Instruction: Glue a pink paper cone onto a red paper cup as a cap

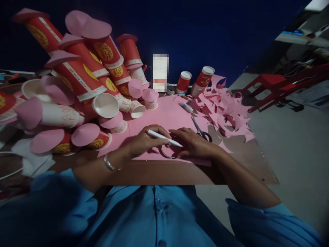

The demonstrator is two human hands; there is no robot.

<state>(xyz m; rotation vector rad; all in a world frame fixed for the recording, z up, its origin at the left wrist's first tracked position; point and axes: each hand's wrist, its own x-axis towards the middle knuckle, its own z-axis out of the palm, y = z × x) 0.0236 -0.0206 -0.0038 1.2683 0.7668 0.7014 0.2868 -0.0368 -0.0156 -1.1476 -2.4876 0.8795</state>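
My left hand is closed around a white marker with a red end, slanting down to the right. The marker's lower end comes close to the fingers of my right hand. That hand curves over a ring-shaped object, fingers at its far side and thumb at its near rim. The ring rests on a pink paper sheet; its right part is hidden under my hand, and its exact kind is unclear. Black-handled scissors lie just beyond my right hand.
Red and white paper cups with pink paper cones are piled at the left. Two red cups stand at the back. Pink paper scraps heap at the right. A red stool stands beyond the wooden table.
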